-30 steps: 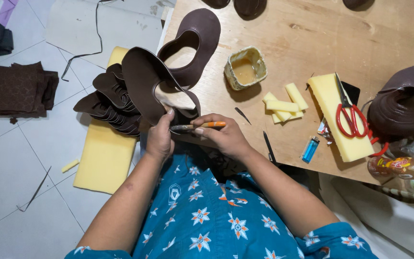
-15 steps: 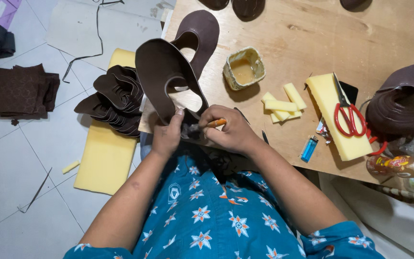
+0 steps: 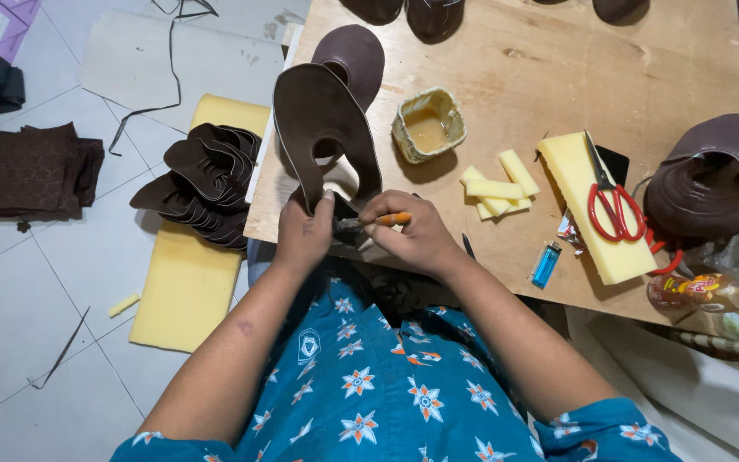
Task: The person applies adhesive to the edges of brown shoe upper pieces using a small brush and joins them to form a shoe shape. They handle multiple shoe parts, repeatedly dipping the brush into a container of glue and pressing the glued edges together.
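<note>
Two hands meet at the near edge of the wooden bench (image 3: 558, 77); the left hand (image 3: 304, 235) is clamped on the lower end of a dark brown leather upper (image 3: 322, 128) — a cut piece with a rounded opening — which stands up from the grip and leans away over the bench edge; the right hand (image 3: 416, 235), just right of that upper's base, is closed around an orange-handled tool (image 3: 378, 222) whose dark tip points at the bottom of the leather, touching it or nearly so — which, I cannot tell. Behind the upper lies a second brown piece (image 3: 354, 51); to the right of the upper stands a square tub of amber glue (image 3: 428, 125), and further right some small yellow foam strips (image 3: 496, 186), then a thick yellow foam block (image 3: 596, 214) with red-handled scissors (image 3: 613, 205) lying on it; a blue lighter (image 3: 546, 264) lies near the bench edge, right of the right hand. Left of the upper, down on the tiled floor, a stack of dark cut uppers (image 3: 203, 184) rests on a yellow foam sheet (image 3: 177, 291).
</note>
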